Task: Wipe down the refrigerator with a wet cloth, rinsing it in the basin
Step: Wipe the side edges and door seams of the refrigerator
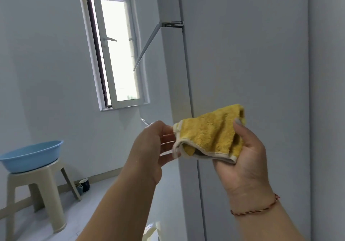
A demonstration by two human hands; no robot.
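Holding: yellow cloth (pixel 211 134) stretched between both hands in front of the refrigerator (pixel 248 54)
Right hand (pixel 244 158): palm up under the cloth, thumb pressed on its top, grip closed on its right end; thin red cord bracelet (pixel 255 210) on the wrist
Left hand (pixel 155 143): fingertips pinch the cloth's white-edged left corner, grip closed on it
Refrigerator: tall, pale grey, plain flat front filling the right half of the view, a metal hinge (pixel 172 24) at its left edge
Basin (pixel 30 156): blue, on a beige plastic stool (pixel 35 188) at lower left, well apart from the hands
Room: pale walls, a white-framed window (pixel 115 54) swung open with bright daylight, light floor (pixel 104 199), a dark cup (pixel 85 184) by the skirting
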